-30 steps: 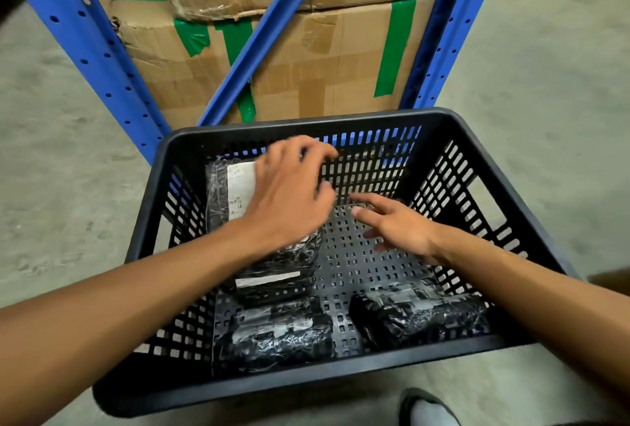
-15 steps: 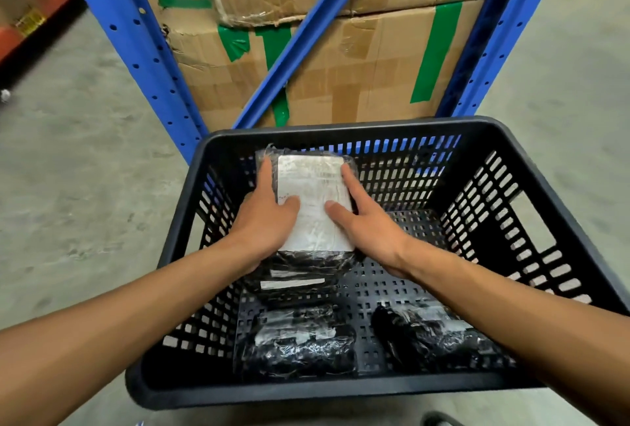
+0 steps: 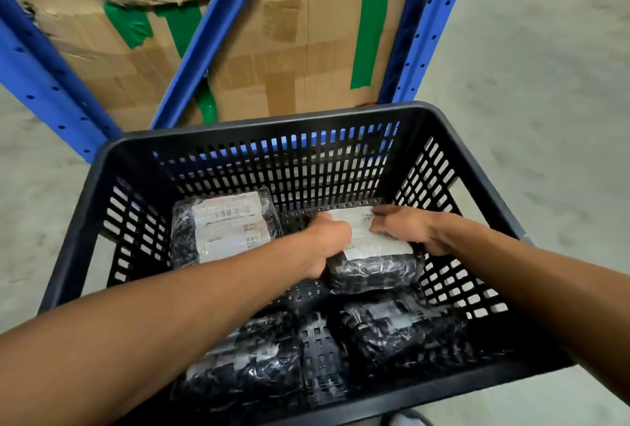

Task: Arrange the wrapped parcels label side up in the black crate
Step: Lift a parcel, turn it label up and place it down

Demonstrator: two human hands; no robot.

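Observation:
The black crate [image 3: 272,122] holds several black-wrapped parcels. One parcel [image 3: 228,231] lies flat at the back left with its white barcode label facing up. At the back right, a second parcel [image 3: 375,269] shows its white label on top. My left hand [image 3: 327,241] grips its left edge and my right hand [image 3: 405,228] grips its right edge. Two more parcels lie along the near wall, one at the front left [image 3: 245,357] and one at the front right [image 3: 392,326]. Their wrap is crinkled, with pale patches showing on top. My left forearm covers part of the front left parcel.
A blue metal rack [image 3: 211,37] stands just behind the crate, with taped cardboard boxes [image 3: 289,44] stacked inside it. Grey concrete floor [image 3: 545,85] lies on both sides. The tip of a shoe [image 3: 405,420] shows below the crate's near rim.
Both hands have shifted from the crate's back left to its back right with a labelled parcel between them. A labelled parcel now lies uncovered at the back left.

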